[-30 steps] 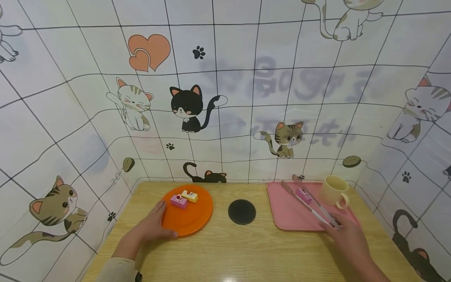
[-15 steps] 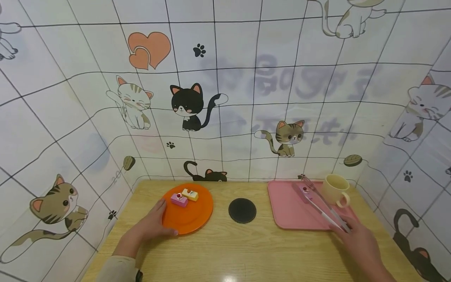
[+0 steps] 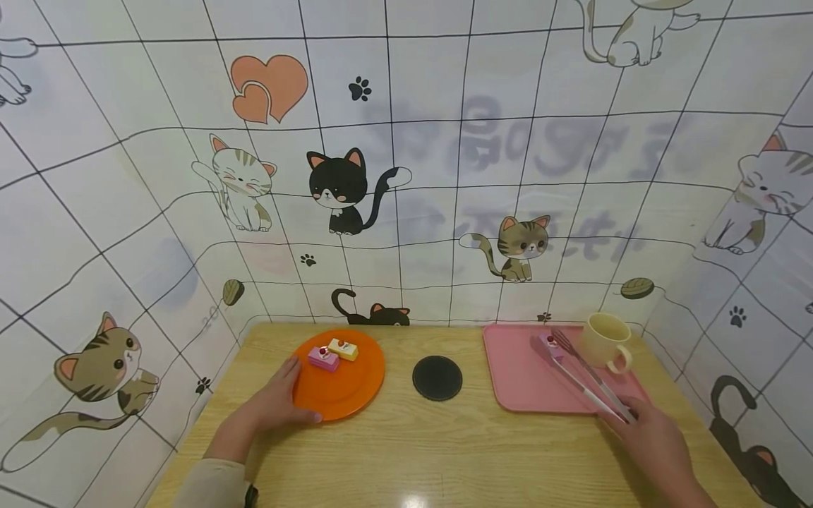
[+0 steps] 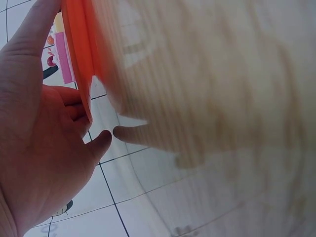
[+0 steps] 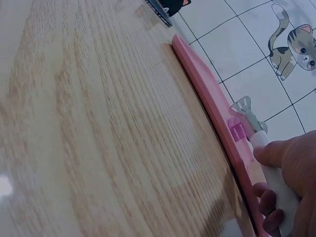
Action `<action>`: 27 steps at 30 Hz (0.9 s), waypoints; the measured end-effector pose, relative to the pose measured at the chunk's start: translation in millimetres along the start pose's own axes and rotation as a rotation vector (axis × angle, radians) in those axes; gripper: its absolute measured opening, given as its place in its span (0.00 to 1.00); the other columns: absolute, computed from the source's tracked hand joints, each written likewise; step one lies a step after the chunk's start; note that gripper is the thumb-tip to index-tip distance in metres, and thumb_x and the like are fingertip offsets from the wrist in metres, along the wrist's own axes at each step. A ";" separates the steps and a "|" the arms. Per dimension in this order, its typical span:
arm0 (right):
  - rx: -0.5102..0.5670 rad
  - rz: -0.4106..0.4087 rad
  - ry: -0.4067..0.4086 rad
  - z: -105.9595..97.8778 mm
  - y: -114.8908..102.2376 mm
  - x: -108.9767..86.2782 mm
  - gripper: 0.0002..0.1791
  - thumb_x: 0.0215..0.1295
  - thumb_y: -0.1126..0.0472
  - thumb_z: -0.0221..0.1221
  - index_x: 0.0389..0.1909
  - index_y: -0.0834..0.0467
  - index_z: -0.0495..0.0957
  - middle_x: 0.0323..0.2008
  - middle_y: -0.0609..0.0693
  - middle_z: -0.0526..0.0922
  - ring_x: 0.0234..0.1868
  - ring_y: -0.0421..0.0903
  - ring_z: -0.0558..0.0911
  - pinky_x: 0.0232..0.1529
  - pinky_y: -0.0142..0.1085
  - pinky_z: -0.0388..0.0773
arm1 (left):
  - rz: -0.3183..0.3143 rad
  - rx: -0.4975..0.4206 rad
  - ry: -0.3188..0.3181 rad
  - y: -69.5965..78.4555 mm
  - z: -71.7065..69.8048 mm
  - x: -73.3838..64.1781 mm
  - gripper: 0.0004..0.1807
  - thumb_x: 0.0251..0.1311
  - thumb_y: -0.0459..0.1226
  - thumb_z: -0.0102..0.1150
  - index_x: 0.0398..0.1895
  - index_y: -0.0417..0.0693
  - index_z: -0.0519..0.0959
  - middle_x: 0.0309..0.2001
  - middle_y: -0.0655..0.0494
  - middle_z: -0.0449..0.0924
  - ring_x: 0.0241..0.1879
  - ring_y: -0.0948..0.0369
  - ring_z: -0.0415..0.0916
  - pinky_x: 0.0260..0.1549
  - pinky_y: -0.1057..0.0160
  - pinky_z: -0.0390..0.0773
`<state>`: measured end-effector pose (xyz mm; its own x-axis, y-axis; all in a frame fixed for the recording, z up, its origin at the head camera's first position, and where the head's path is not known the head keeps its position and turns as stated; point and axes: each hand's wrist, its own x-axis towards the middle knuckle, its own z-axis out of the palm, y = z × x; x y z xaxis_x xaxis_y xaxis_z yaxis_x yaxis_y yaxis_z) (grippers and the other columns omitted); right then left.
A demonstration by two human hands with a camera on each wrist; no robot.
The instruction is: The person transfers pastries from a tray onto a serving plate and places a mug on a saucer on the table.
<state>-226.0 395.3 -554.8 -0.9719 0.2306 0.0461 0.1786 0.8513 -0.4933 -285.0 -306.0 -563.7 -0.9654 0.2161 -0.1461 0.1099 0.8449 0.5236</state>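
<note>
In the head view my left hand (image 3: 277, 396) holds the left rim of an orange plate (image 3: 358, 395), its thumb at the front edge. A pink toy cake slice (image 3: 323, 358) and a yellow toy cake slice (image 3: 344, 349) lie side by side on that plate. White-handled tongs (image 3: 587, 388) with a forked arm are gripped in my right hand (image 3: 657, 441). Their tips reach over a pink tray (image 3: 514, 384), one on each side of a second pink toy cake slice (image 3: 550, 343) near the back. In the right wrist view, my thumb presses on a white handle (image 5: 276, 190).
A pale yellow mug (image 3: 605, 342) stands at the tray's back right, close to the tongs. Between plate and tray lies a round black coaster (image 3: 437, 378) on the wood-grain table (image 3: 419, 451). A cat-printed, tile-patterned covering (image 3: 425, 162) rises behind and at both sides.
My right hand has shifted right and slightly toward me, drawing the tongs' tips back until they flank the pink slice on the tray. My left hand and the plate have stayed put.
</note>
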 end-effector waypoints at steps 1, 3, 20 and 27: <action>0.000 0.003 -0.003 0.1 -0.1 -0.2 0.36 0.71 0.44 0.74 0.63 0.71 0.81 0.37 0.55 0.86 0.36 0.53 0.79 0.32 0.43 0.71 | -0.001 -0.001 -0.001 0.2 -0.1 -0.1 0.79 0.46 0.65 0.85 0.88 0.30 0.49 0.89 0.31 0.42 0.86 0.32 0.42 0.81 0.31 0.55; 0.006 0.017 -0.023 0.5 0.1 -0.6 0.36 0.71 0.44 0.74 0.64 0.70 0.81 0.38 0.55 0.86 0.37 0.54 0.79 0.33 0.44 0.71 | -0.002 0.000 -0.001 0.6 -0.3 -0.1 0.79 0.46 0.65 0.85 0.88 0.30 0.50 0.89 0.31 0.43 0.86 0.32 0.43 0.81 0.31 0.55; 0.024 0.086 -0.068 4.5 -0.7 0.8 0.38 0.73 0.44 0.72 0.67 0.72 0.80 0.42 0.58 0.88 0.40 0.55 0.80 0.39 0.54 0.76 | 0.007 0.023 0.004 0.6 -0.9 1.2 0.79 0.47 0.65 0.85 0.87 0.28 0.50 0.88 0.30 0.43 0.87 0.32 0.43 0.81 0.32 0.55; 0.038 0.070 -0.067 4.6 1.2 0.3 0.37 0.73 0.44 0.72 0.67 0.71 0.81 0.48 0.64 0.89 0.44 0.58 0.82 0.45 0.61 0.79 | 0.010 0.021 -0.001 0.0 -0.2 1.6 0.79 0.48 0.65 0.85 0.87 0.28 0.50 0.88 0.30 0.43 0.86 0.32 0.43 0.81 0.32 0.55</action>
<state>-226.7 394.2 -559.4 -0.9654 0.2563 -0.0471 0.2421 0.8152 -0.5262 -286.6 -305.7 -563.7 -0.9640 0.2250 -0.1415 0.1245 0.8526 0.5075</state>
